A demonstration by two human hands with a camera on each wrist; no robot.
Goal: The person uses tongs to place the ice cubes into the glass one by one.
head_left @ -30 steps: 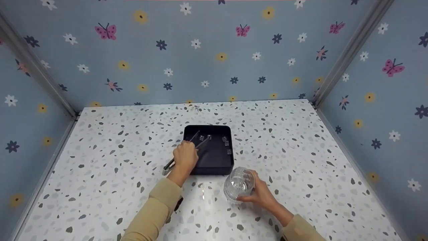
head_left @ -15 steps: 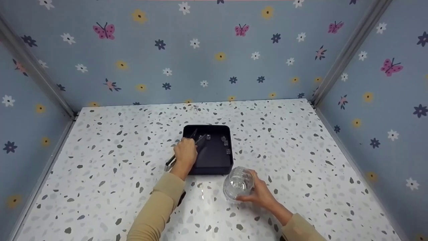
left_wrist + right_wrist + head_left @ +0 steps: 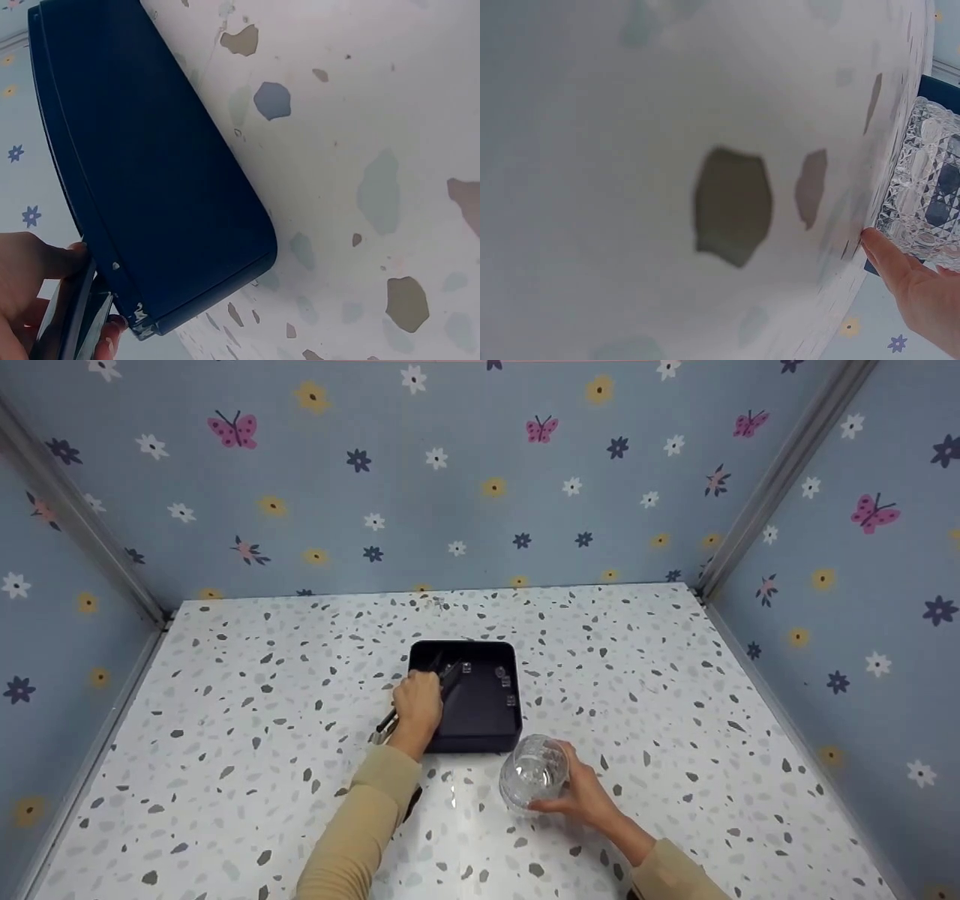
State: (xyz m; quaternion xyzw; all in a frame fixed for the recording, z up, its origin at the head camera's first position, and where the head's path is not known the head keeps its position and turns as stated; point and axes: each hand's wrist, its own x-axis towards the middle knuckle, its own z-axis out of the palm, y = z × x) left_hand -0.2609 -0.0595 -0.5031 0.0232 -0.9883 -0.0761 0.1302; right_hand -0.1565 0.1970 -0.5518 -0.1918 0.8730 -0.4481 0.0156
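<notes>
In the head view my left hand (image 3: 418, 706) grips a pair of tongs (image 3: 386, 721) over the left side of a dark square tray (image 3: 480, 742). The tongs' two arms reach down into the tray, beside a small clear cube (image 3: 466, 667) near its back wall. Whether a cube lies between the tips is hard to tell. In the left wrist view the thumb presses on the metal tongs (image 3: 66, 319) at the tray's rim. My right hand (image 3: 585, 791) curls round a clear patterned glass (image 3: 529, 772), which stands at the tray's front right corner.
Several more clear cubes (image 3: 505, 681) lie along the tray's right wall. A white speckled tabletop (image 3: 637, 697) surrounds everything. Blue flowered panels (image 3: 480, 510) stand behind and on both sides.
The tongs' tips have drawn closer together, and my left hand has shifted slightly while staying over the tray. My right hand and the glass keep their place.
</notes>
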